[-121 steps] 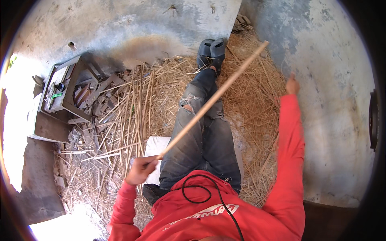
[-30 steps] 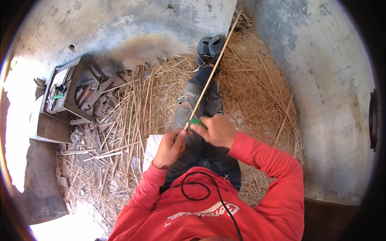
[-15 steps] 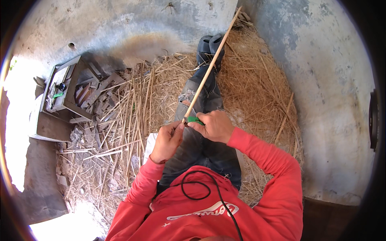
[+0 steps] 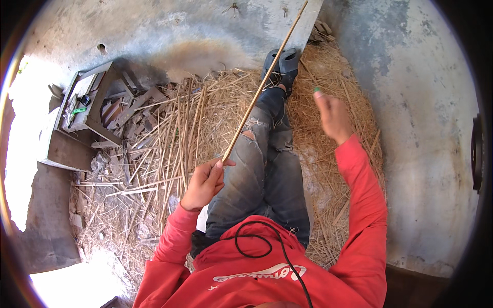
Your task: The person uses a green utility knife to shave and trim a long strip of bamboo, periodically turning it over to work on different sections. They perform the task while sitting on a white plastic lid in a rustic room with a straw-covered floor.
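Observation:
My left hand (image 4: 204,184) is closed around the near end of a long thin wooden stick (image 4: 258,93). The stick slants up and away over my outstretched legs (image 4: 267,149), past my shoes toward the back wall. Raised over the straw on the right, my right hand (image 4: 335,118) is closed, apart from the stick. A small green tool (image 4: 317,90) sticks out beyond its fingers; most of it is hidden in the grip, so its exact kind cannot be made out.
On the left, a worn wooden stand (image 4: 82,120) holds small items, one of them green. Split sticks (image 4: 177,128) and wood scraps lie beside it. Straw and shavings (image 4: 323,72) cover the floor between grey walls (image 4: 411,102). A black cord (image 4: 257,238) hangs over my red top.
My right hand has left the stick's near end, moving away to the right with the green tool. My left hand has shifted slightly left and down, still gripping the stick.

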Demonstrator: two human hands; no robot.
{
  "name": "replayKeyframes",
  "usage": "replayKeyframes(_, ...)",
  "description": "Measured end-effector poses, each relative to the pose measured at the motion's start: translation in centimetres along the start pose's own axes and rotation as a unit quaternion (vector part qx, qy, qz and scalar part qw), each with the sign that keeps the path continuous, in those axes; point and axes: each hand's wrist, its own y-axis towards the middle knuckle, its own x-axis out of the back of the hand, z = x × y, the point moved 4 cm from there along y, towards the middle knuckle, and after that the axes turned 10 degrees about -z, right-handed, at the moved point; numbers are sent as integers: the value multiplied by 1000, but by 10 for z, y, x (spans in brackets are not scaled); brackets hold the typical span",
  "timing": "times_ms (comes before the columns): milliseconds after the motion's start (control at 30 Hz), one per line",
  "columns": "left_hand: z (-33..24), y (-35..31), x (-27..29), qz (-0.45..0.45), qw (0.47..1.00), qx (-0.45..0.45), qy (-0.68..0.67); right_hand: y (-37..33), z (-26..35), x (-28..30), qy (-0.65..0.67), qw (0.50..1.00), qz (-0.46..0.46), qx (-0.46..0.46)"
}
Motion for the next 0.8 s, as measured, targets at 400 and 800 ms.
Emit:
replayKeyframes(400, -6, 23, -29, 0, 993, -99, 69, -89, 119, -54, 0, 975, 151, 162)
replayKeyframes(800, -5, 24, -25, -77, 980, -120, 140, -80, 107, -87, -23, 975, 91, 203)
